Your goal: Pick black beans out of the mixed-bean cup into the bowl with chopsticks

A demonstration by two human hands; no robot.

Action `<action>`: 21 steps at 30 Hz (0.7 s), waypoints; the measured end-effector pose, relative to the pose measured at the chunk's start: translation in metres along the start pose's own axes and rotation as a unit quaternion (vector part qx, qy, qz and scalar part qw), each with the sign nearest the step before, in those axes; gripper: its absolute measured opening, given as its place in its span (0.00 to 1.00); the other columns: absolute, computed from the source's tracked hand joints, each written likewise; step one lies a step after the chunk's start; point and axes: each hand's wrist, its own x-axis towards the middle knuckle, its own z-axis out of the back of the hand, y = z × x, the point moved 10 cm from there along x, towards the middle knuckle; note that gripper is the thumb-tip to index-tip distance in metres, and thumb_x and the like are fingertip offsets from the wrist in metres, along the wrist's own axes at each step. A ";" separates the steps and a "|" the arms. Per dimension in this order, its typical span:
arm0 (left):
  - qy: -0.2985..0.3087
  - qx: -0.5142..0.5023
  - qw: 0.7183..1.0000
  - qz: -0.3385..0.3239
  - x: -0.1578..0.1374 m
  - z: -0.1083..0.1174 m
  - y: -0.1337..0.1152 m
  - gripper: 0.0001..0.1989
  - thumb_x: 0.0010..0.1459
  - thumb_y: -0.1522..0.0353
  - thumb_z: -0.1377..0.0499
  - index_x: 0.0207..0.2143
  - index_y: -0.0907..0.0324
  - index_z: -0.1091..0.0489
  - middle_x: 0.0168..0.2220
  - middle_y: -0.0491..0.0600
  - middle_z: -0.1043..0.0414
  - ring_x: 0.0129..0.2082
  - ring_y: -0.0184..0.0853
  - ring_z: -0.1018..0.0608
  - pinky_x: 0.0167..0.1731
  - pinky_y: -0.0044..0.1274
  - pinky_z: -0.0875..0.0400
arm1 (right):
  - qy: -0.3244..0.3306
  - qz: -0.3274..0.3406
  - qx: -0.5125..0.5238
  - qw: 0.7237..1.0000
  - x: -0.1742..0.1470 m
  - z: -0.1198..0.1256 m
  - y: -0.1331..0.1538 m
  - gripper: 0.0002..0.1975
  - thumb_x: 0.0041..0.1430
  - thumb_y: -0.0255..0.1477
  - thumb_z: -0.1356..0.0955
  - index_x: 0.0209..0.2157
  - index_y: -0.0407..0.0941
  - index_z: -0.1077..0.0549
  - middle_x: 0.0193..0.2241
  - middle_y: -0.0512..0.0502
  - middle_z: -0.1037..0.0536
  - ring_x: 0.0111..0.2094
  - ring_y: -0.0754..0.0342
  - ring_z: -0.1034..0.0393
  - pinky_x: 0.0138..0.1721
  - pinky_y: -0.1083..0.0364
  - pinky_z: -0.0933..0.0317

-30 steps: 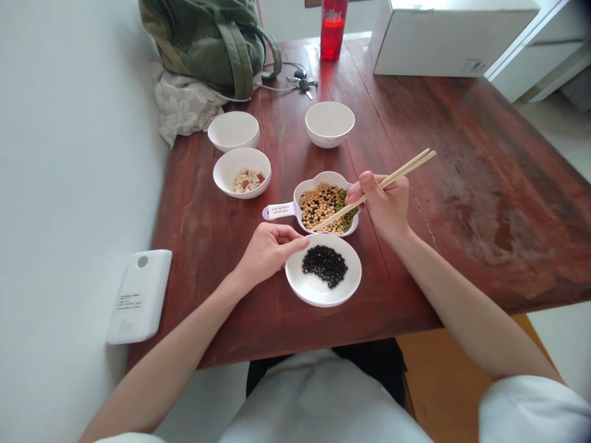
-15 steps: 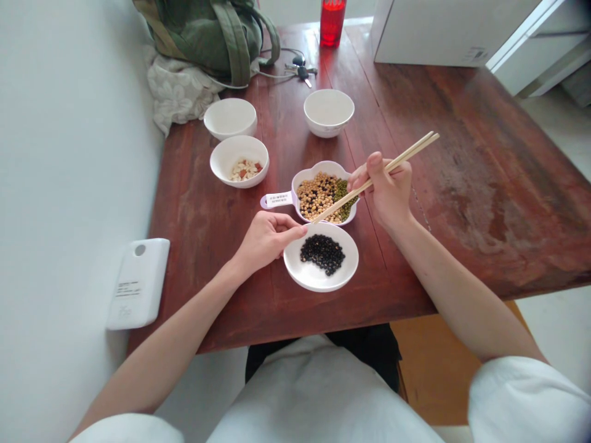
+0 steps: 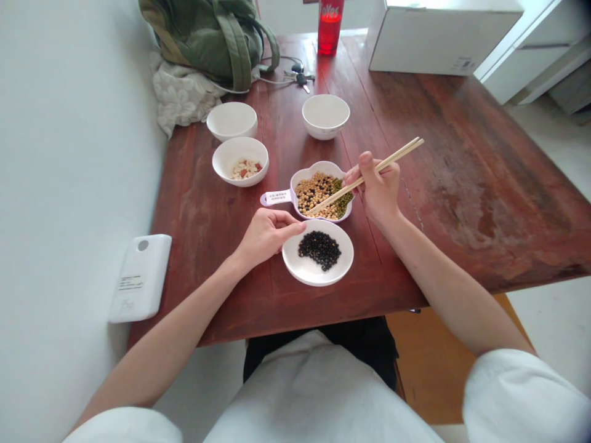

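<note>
A pair of wooden chopsticks (image 3: pixel 392 159) is held in my right hand (image 3: pixel 379 187), closed around them. Their tips reach the near left part of a flower-shaped dish (image 3: pixel 266 198) with a labelled handle. Inside that dish are yellow soybeans (image 3: pixel 315 189), some black beans among them, and green mung beans (image 3: pixel 344 202) at the right. My left hand (image 3: pixel 270 237) pinches the left rim of a white bowl (image 3: pixel 318 277) just in front of the dish. Black beans (image 3: pixel 319 247) lie in a patch in this bowl.
Behind stand a white bowl with pale and reddish pieces (image 3: pixel 246 170) and two other white bowls (image 3: pixel 231 121) (image 3: pixel 325 117). Farther back are a green bag (image 3: pixel 203 43), keys (image 3: pixel 302 80), a red bottle (image 3: pixel 329 34) and a white box (image 3: pixel 429 40). A white device (image 3: pixel 141 277) is at the left wall.
The chopstick tips have shifted slightly left and toward the dish's near left edge, my right hand moving left with them. My left hand keeps its grip on the bowl. The camera view has shifted slightly.
</note>
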 end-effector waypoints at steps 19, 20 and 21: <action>0.011 0.012 1.000 -0.020 0.000 -0.002 -0.005 0.15 0.54 0.60 0.32 0.30 0.65 0.21 0.21 0.49 0.24 0.17 0.27 0.29 0.18 0.18 0.39 | 0.007 0.000 -0.003 1.000 0.000 -0.001 -0.003 0.34 0.57 0.60 0.37 0.16 0.46 0.29 0.14 0.49 0.30 0.16 0.59 0.35 0.18 0.57 0.46; 0.012 0.010 1.000 -0.022 0.000 -0.002 -0.005 0.15 0.54 0.59 0.32 0.30 0.65 0.21 0.21 0.49 0.24 0.17 0.27 0.29 0.18 0.18 0.39 | 0.005 0.001 0.001 1.000 0.000 -0.001 -0.003 0.33 0.57 0.60 0.37 0.15 0.46 0.29 0.14 0.49 0.30 0.16 0.59 0.36 0.18 0.57 0.47; 0.013 0.009 1.000 -0.023 0.000 -0.003 -0.005 0.15 0.55 0.59 0.32 0.30 0.65 0.22 0.21 0.48 0.25 0.17 0.27 0.29 0.18 0.18 0.40 | 0.002 0.002 0.006 1.000 0.000 -0.001 -0.003 0.33 0.57 0.59 0.36 0.15 0.46 0.29 0.14 0.49 0.30 0.16 0.59 0.36 0.17 0.57 0.47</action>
